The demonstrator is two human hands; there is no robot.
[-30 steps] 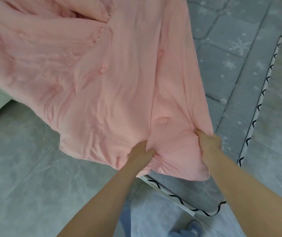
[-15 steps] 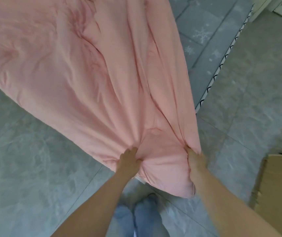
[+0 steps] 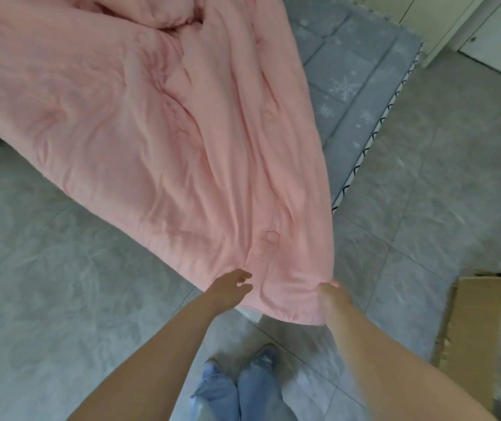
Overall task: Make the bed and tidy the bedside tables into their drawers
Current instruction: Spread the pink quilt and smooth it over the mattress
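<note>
Two hands reach forward over the near corner of a pink quilt (image 3: 158, 123) that lies spread and rumpled across the bed. The left hand (image 3: 230, 286) sits at the quilt's near edge with its fingers (image 3: 244, 276) loosely spread and slightly bent, touching or just short of the fabric; it has hold of nothing. The right hand (image 3: 332, 294) is at the near right corner of the quilt, its fingers against a small bunch of fabric, but the hand is blurred and I cannot tell whether it pinches the cloth or only rests against it.

The quilt covers most of the left and middle of the view, with deep folds running from the far end toward the near corner and a heap of bunched fabric at the far edge. Its near corner overhangs the bed. To the right of the quilt a bare strip of grey sheet (image 3: 346, 74) with pale snowflake marks shows, edged with a black-and-white trim.

Grey tiled floor (image 3: 45, 299) surrounds the bed. The person's feet in grey shoes (image 3: 265, 355) and blue trouser legs stand near the bottom of the view. A brown cardboard box (image 3: 470, 323) sits on the floor at the near right, and white cabinet doors (image 3: 467, 22) stand at the far right.
</note>
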